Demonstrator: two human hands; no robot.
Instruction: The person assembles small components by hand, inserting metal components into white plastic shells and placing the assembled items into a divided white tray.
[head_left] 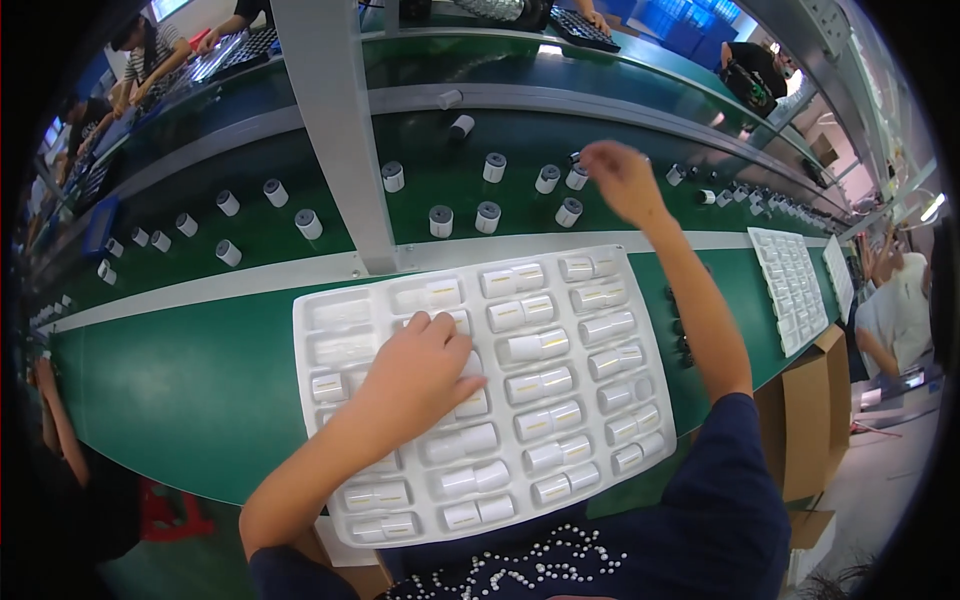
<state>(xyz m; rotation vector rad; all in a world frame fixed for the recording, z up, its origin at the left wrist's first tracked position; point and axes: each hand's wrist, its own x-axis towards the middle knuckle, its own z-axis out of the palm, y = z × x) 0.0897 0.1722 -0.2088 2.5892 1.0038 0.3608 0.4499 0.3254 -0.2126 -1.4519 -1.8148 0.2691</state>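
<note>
A white moulded tray lies on the green bench in front of me, its pockets holding several white cylinders laid on their sides. My left hand is over the tray's left-middle pockets, fingers curled down and thumb toward a cylinder; whatever is under the palm is hidden. Beyond the tray, my right hand reaches over the conveyor, slightly blurred. Its fingertips are closed around a small dark-ended cylinder, mostly covered by the fingers. Just below them stands a white cylinder with a dark top.
More dark-topped cylinders stand along the green conveyor. A grey metal post rises behind the tray. At right are another filled tray and a cardboard box. Other people work around the line.
</note>
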